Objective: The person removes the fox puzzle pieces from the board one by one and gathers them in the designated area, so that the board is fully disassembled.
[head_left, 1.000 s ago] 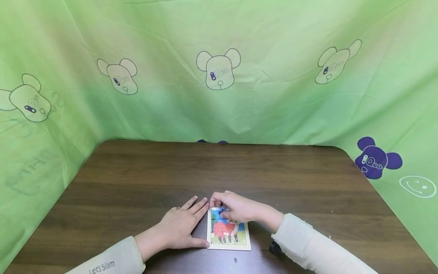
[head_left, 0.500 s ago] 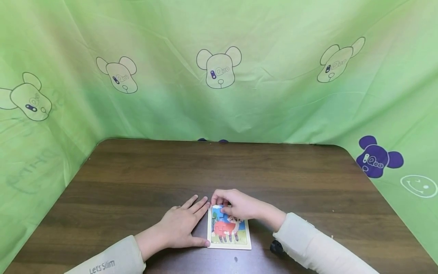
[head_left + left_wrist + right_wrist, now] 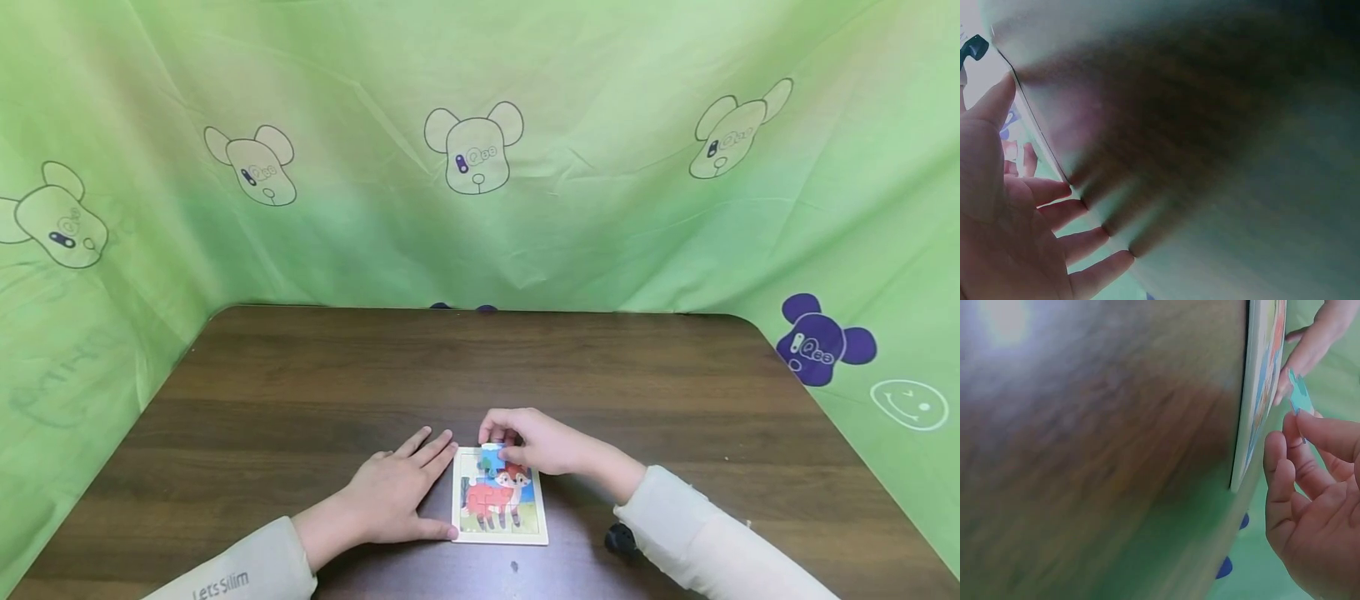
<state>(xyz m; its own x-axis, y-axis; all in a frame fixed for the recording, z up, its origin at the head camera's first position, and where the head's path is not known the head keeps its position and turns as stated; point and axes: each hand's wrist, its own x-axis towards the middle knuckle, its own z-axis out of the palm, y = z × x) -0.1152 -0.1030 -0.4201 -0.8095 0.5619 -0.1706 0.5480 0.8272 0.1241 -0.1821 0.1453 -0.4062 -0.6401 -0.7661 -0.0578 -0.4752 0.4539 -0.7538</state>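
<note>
A small jigsaw puzzle board with a white rim and a red fox-like animal on it lies near the table's front. My right hand pinches a blue and green puzzle piece between thumb and fingers, over the board's upper part. In the right wrist view, the piece stands clear of the board's face. Pale backing shows at the board's top left corner. My left hand rests spread on the table, thumb and fingertips against the board's left edge. In the left wrist view, its straight fingers touch the tabletop.
The dark wooden table stretches away behind the board. A green curtain with printed bear heads surrounds its back and sides. A black device sits under my right wrist.
My right hand has lifted the piece out of the board's top left corner and moved it slightly right and away. The left hand has stayed at the board's left edge.
</note>
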